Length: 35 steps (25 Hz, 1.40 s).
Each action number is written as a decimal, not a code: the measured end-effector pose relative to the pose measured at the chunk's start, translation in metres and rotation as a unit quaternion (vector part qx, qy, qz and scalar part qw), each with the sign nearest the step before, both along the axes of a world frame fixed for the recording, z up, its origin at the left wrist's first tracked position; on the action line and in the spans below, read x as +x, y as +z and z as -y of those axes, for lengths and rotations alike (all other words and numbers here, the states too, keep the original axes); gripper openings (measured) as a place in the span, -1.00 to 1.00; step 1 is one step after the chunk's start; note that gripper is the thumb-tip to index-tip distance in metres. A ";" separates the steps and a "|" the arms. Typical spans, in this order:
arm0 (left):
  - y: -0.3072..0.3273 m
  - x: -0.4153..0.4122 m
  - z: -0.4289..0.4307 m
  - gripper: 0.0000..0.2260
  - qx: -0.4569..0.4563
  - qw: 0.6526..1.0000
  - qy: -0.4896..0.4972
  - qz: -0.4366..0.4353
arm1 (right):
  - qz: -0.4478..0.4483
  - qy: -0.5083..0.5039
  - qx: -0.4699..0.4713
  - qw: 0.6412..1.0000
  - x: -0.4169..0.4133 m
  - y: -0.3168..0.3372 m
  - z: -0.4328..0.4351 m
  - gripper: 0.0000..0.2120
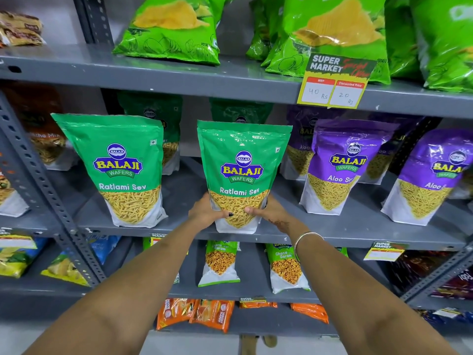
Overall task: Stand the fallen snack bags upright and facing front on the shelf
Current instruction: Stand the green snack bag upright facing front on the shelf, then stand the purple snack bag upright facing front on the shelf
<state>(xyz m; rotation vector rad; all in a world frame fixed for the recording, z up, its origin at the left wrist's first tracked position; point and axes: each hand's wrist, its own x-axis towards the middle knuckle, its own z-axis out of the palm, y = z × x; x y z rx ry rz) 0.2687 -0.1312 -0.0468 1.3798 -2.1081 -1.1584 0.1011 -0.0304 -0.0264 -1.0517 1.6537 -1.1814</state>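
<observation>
A: Both hands grip the green Ratlami Sev bag (243,172) low down, left hand (207,211) and right hand (268,210) pressed to either side of its base at the shelf (179,228) front edge.

B: Upright, label forward. The risk?

A: It sits right at the lip. Let go too early and the top-heavy pouch may tip toward the hands, or lean into the neighbouring green bag (120,170) beyond the left hand.
</observation>
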 end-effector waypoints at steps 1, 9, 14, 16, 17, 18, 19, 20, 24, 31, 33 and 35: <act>-0.001 0.000 0.000 -0.30 0.007 1.000 -0.002 -0.009 | 0.001 0.003 0.003 1.000 -0.001 0.000 0.000 -0.34; 0.003 0.001 -0.045 -0.35 -0.507 0.861 0.042 -0.004 | -0.132 -0.097 0.121 0.979 -0.075 -0.005 -0.040 -0.42; 0.010 -0.114 -0.092 -0.40 -0.530 0.835 -0.148 -0.021 | -0.210 -0.108 0.247 0.940 -0.199 0.001 -0.091 -0.67; 0.007 -0.176 -0.098 -0.33 -0.393 0.908 -0.137 -0.049 | -0.204 -0.144 0.190 0.950 -0.244 0.000 -0.097 -0.65; 0.007 -0.203 -0.098 -0.27 -0.282 0.950 -0.107 -0.086 | -0.163 -0.146 0.142 0.965 -0.260 0.000 -0.095 -0.43; 0.008 -0.229 -0.098 -0.21 -0.158 0.977 -0.068 -0.123 | -0.099 -0.134 0.092 0.982 -0.276 -0.002 -0.091 -0.24; 0.006 -0.249 -0.092 -0.20 -0.061 0.986 -0.034 -0.151 | -0.051 -0.116 0.047 0.991 -0.288 -0.006 -0.085 -0.15; 0.002 -0.261 -0.087 -0.25 0.000 0.985 -0.017 -0.170 | -0.020 -0.094 0.019 0.995 -0.294 -0.008 -0.079 -0.16; -0.024 -0.276 -0.074 -0.23 0.070 0.979 0.034 -0.188 | 0.024 0.018 -0.029 0.999 -0.287 -0.011 -0.072 -0.49; -0.053 -0.257 -0.073 -0.19 0.043 0.995 0.032 -0.080 | 0.004 0.008 -0.036 0.999 -0.267 -0.014 -0.107 -0.48; -0.031 -0.249 -0.100 -0.20 0.026 0.998 0.030 -0.057 | 0.000 -0.007 -0.026 1.000 -0.260 -0.012 -0.119 -0.46; -0.020 -0.246 -0.116 -0.19 0.018 0.998 0.036 -0.042 | 0.002 -0.015 -0.013 1.000 -0.257 -0.011 -0.126 -0.42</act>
